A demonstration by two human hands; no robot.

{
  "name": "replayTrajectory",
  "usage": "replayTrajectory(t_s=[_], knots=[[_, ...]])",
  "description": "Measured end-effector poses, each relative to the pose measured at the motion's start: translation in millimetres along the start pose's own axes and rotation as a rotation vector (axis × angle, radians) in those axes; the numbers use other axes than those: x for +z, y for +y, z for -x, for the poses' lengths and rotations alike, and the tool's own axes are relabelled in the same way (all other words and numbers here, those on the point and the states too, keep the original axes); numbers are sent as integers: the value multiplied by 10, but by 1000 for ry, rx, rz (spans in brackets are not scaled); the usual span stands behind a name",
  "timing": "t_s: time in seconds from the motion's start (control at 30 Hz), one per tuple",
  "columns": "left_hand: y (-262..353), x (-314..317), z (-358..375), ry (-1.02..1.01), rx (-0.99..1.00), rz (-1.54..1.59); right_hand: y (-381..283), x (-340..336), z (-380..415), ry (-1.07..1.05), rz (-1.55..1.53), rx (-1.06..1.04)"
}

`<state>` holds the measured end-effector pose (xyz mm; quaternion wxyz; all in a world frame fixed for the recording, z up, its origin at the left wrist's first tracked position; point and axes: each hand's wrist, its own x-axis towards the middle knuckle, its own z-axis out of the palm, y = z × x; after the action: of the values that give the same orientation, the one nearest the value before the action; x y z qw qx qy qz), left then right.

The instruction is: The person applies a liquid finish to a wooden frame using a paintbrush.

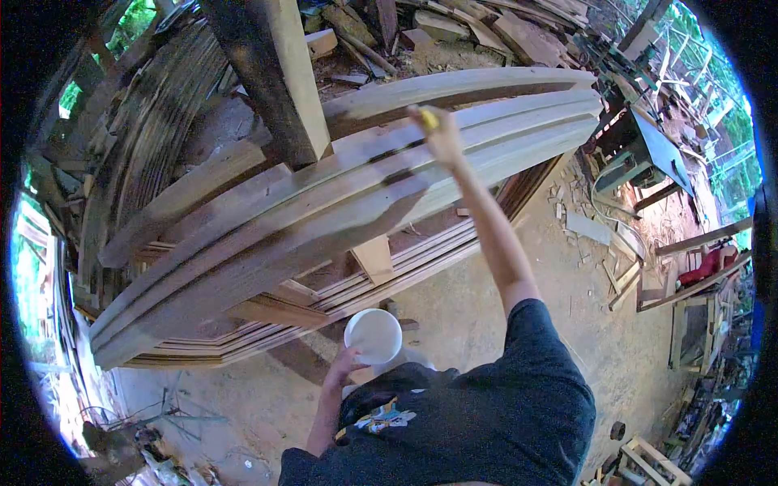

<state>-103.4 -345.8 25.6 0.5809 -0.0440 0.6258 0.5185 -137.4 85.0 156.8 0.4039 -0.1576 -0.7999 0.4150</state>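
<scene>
A long wooden frame with stepped, moulded rails [324,194] stretches across the view. Over its right half, my right hand [442,139] is closed round something yellow [428,120], perhaps a brush handle; its far end is blurred by motion near the wood. Low in the middle, my left hand [347,363] grips the side of a white round container [378,337], tilted so that its pale inside shows. What the container holds cannot be made out.
A wooden post [279,81] rises behind the frame. Scrap wood [519,32] lies beyond it. To the right stand a machine with a flat metal top [660,150] and a wooden stand [693,332]. Offcuts [620,283] lie on the floor [486,300].
</scene>
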Motion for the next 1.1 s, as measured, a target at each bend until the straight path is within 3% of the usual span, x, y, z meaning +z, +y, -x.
replayTrajectory(t_s=[0.03, 0.07, 0.17, 0.2, 0.23, 0.3, 0.33, 0.37, 0.4, 0.47, 0.53, 0.57, 0.63, 0.67, 0.7, 0.77, 0.8, 0.83, 0.87, 0.93, 0.97, 1.03, 1.07, 1.1], knots=[[11, -12, -15, -34, -10, 12, -306, 274, 119, 110, -230, -105], [11, -17, -28, -60, -18, 20, -813, 336, 184, -57, -167, 307], [-7, -50, -86, -120, -28, 38, -837, 965, 293, 93, -848, 252], [-21, -71, -104, -132, -26, 45, -894, 1009, 306, -18, -1197, 372], [-65, -112, -121, -143, -21, 56, -830, 1005, 313, -21, -1195, 374], [-161, -236, -149, -164, 1, 98, -415, 917, 237, 265, -947, 429], [-247, -308, -165, -209, 75, 171, -69, 751, 158, 291, -951, 384], [-178, -314, -108, -209, 31, 198, -177, 425, 119, 279, -841, 293], [-198, -378, -109, -206, 35, 212, -150, 161, 77, 413, -559, 237], [-245, -544, -118, -322, -31, 248, -3, -413, 20, 371, -495, 51], [-128, -570, 16, -258, -66, 250, 31, -713, -6, 509, -551, 82], [-72, -600, 62, -194, -105, 239, 4, -662, 20, 504, -549, 79], [-24, -722, 70, -243, -22, 229, -230, -479, 120, 448, 45, 170], [22, -826, 81, -286, 57, 207, -24, -218, 94, 445, 21, -63], [64, -947, 61, -285, 52, 192, -81, 20, 180, 249, 387, -196], [98, -1184, -55, -279, 9, 208, -487, 772, 392, -5, 252, 192], [114, -1276, -75, -279, -16, 221, -1228, 1131, 502, -138, 303, 225], [194, -1364, 16, -282, 12, 248, -1340, 1513, 588, -187, 302, 70], [254, -1440, 81, -288, -2, 239, -1656, 1785, 670, -272, 153, 141], [331, -1607, 168, -263, 183, 5, -2032, 2179, 767, -253, -186, 90], [351, -1695, 199, -253, 238, -74, -2126, 2355, 757, -245, -185, 107], [334, -1867, 263, -175, 208, 113, -2224, 2624, 772, -112, -1151, 360], [330, -1967, 287, -134, 194, 202, -2192, 2690, 801, -93, -1150, 372], [431, -2050, 412, -68, -10, 183, -2113, 2728, 812, 6, -1106, 478]])
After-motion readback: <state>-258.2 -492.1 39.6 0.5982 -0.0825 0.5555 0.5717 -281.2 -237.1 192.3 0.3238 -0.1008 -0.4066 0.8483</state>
